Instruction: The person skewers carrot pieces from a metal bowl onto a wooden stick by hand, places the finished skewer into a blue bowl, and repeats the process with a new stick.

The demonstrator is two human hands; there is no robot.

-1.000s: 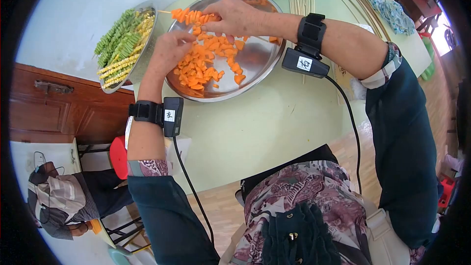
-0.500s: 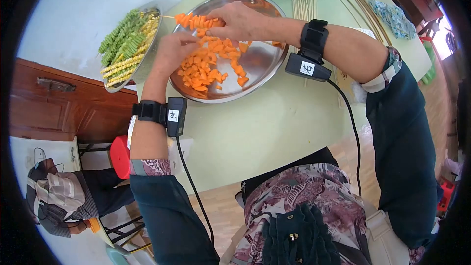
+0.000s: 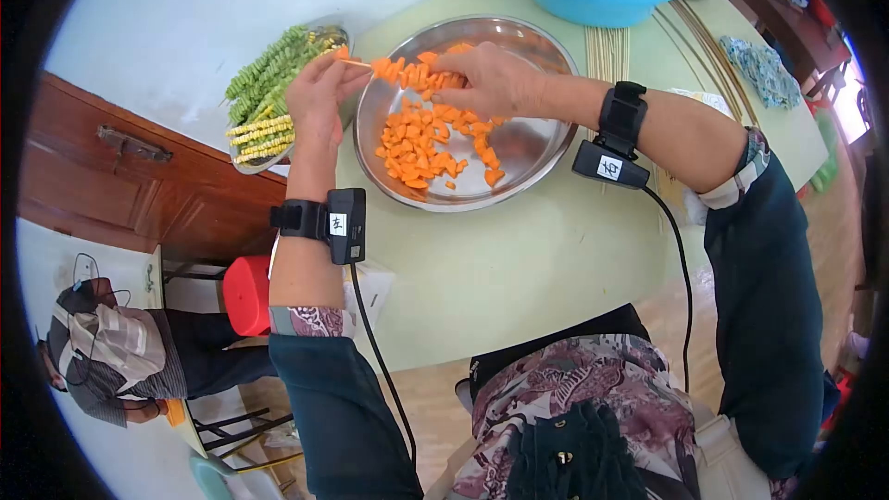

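My right hand (image 3: 491,81) is closed around a skewer of carrot pieces (image 3: 396,72), held above a round steel basin (image 3: 548,165). The skewer's bare tip points left, toward my left hand (image 3: 318,97). Between the left thumb and fingers is a small orange carrot piece (image 3: 343,53), at the tip of the stick. Loose cut carrot pieces (image 3: 407,153) lie in the basin below, mostly on its left side. My right palm hides part of the skewer.
Left of the basin, a metal tray (image 3: 261,167) holds green and yellow skewers (image 3: 264,130). A blue tub (image 3: 574,5) with carrot skewers stands at the back, near bare sticks (image 3: 607,56) and a cloth (image 3: 759,69). Another person (image 3: 120,343) is at lower left, beside a red stool (image 3: 247,296).
My left hand has moved from over the loose carrot pieces, up and left to the skewer's tip, with a carrot piece. My right hand still holds the skewer. The camera view has shifted slightly.
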